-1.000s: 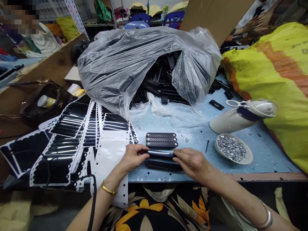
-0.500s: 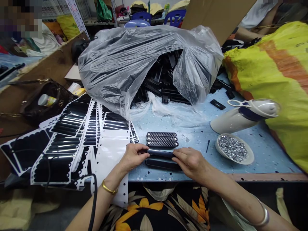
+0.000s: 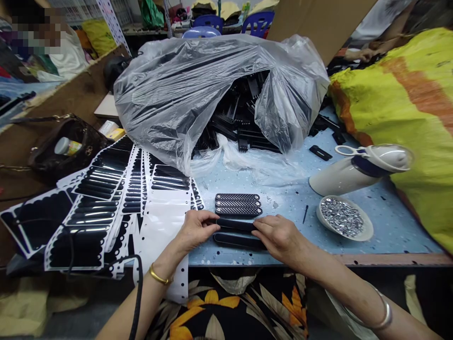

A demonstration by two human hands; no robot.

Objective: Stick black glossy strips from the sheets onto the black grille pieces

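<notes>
A: Quick check, L hand (image 3: 191, 232)?
B: Thumb + index fingers (image 3: 211, 221) pinched together on the L end of a black strip (image 3: 235, 225). No gap btw them that I can see.
A: R hand (image 3: 283, 237)?
B: Same grip, R end of the strip. Thumb + fingertips closed on it, other fingers bent in.
A: So strip's where?
B: Btw both hands, running L to R, near the front edge of the desk (image 3: 283, 203). Can't tell if it touches the surface.
A: What's next to it?
B: Person's side: a 2nd black pc (image 3: 237, 241), roughly parallel, R end partly hidden by R hand. Can't tell if they touch. Far side: three textured handles (image 3: 238, 205) in a row, w/ shiny dots at the ends.
A: Further R?
B: Thin black pin (image 3: 305, 214), then a bowl (image 3: 369, 233) of small metal bits (image 3: 341, 217).
A: And L?
B: Overlapping sticker sheets (image 3: 95, 208), black on white. Beyond the handles, a big clear plastic bag (image 3: 170, 89), black parts (image 3: 244, 118) visible thru the opening.
</notes>
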